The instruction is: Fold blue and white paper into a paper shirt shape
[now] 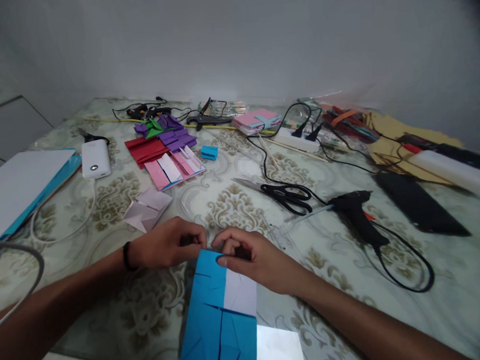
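A folded blue and white paper piece [218, 329] lies at the front of the table, with creases and slits across its panels. My left hand [173, 242] is closed at its top left corner, thumb and forefinger pinched at the edge. Across from it, my right hand [251, 254] grips the top edge of the same paper between thumb and curled fingers. A white sheet [279, 348] shows beside the paper's lower right. Behind my left hand sits a folded pale pink paper [147, 209].
Black scissors [286, 195] and a black glue gun [355, 217] with a looped cable lie to the right. Behind are folded coloured papers [173, 167], a power strip [297, 139] and a black phone-like slab [420, 204]. A white power bank [95, 158] stands left.
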### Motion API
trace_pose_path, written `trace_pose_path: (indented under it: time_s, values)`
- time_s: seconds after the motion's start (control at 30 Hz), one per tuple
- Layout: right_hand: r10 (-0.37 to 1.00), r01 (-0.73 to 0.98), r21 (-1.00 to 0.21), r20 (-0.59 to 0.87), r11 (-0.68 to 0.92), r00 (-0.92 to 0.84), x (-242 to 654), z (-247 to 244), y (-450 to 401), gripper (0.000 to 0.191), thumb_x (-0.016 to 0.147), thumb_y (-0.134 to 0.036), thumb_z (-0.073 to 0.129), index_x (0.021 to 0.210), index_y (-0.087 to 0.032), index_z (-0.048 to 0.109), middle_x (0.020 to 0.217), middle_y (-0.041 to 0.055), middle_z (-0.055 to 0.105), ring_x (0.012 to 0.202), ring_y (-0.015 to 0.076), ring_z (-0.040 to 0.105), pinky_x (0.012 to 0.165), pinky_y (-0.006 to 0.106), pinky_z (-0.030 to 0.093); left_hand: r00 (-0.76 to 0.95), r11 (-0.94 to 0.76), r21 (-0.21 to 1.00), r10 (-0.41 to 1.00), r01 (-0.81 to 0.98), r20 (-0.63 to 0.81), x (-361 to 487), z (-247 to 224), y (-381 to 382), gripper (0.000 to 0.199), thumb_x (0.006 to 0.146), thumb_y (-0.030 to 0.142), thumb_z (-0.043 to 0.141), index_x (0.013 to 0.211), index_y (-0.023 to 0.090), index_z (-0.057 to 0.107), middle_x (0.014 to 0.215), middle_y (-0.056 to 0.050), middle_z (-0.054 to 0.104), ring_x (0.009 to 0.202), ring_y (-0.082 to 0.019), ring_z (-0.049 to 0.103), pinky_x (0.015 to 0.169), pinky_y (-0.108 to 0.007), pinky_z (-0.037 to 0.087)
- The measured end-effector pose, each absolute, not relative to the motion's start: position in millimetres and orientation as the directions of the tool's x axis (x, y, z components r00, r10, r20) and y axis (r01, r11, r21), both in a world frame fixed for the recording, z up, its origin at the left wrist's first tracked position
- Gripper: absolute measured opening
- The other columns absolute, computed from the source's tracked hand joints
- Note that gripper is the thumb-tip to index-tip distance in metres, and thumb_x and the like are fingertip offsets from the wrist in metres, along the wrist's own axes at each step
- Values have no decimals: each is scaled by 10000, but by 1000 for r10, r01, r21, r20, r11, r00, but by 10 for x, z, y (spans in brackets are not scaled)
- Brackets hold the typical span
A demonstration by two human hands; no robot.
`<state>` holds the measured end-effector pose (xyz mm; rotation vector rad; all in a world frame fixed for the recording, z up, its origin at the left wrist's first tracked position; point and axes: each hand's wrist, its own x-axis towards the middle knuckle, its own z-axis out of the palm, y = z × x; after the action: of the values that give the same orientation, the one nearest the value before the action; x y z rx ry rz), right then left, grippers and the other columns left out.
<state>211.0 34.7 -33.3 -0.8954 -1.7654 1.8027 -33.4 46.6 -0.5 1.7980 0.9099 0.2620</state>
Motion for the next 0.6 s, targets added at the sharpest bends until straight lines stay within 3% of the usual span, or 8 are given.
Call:
trace_pose_path:
  time_s: [0.3, 0.6]
  values:
    - [713, 143, -987, -154, -76, -684, 2120, -312, 343, 222, 909, -317, 708, 1078, -183, 654, 709, -63, 501, 648, 121, 462, 587, 259, 337, 689, -349, 782, 711, 516, -138, -307, 18, 418, 156, 876, 223, 569, 760, 144, 638, 652, 35, 560, 590, -93, 477, 568, -214, 334]
    - [715, 145, -986, -160, -83, -681, 2116, -318, 339, 244, 914, -355, 718, 1078, -187, 651, 712, -64, 496, 649, 116, 452, 585, 256, 330, 672, -325, 780, 723, 535, -160, -316, -59, 437, 234, 931, 267, 543, 763, 139, 642, 664, 30, 563, 599, -96, 469, 567, -227, 321]
